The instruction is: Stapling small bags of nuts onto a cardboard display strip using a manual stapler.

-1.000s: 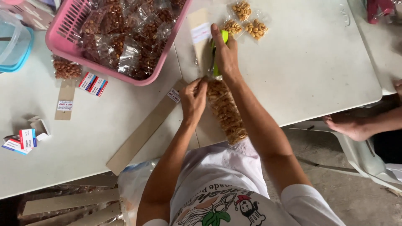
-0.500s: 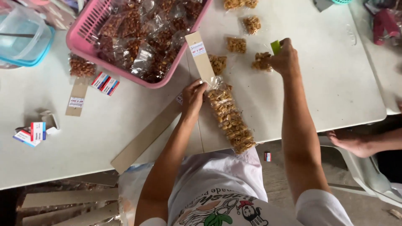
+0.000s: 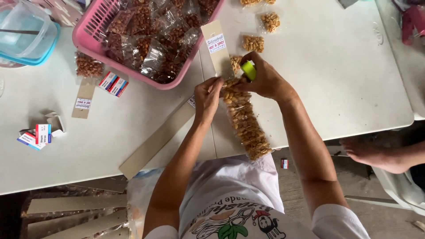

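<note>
At the far left a clear tub (image 3: pixel 26 33) with a blue rim sits on the white bench (image 3: pixel 345 79). Near it, toward the near edge, lie small red, white and blue boxes (image 3: pixel 37 135), and farther in a lone nut packet (image 3: pixel 88 66) rests above a narrow card strip (image 3: pixel 84 99). Two more little boxes (image 3: pixel 113 84) lie just beside the pink basket (image 3: pixel 88 33), which is heaped with clear packets of dark nuts. A long cardboard strip (image 3: pixel 155 141) runs slantwise from the near edge toward the middle.

The left hand (image 3: pixel 208 95) pinches the far end of a long nut bag (image 3: pixel 245 121), fingers closed on its top left corner. The bag lies on the bench, its near end hanging just over the edge. The right hand (image 3: pixel 265 79) is clenched around a small green tool (image 3: pixel 249 70) and presses at the same far end of the bag, touching it. A labelled card (image 3: pixel 217 48) stands slantwise just beyond the hands.

Farther right, small nut packets (image 3: pixel 253 43) lie scattered on the bench. At the near right, below the bench, another person's bare foot (image 3: pixel 376 155) shows.
</note>
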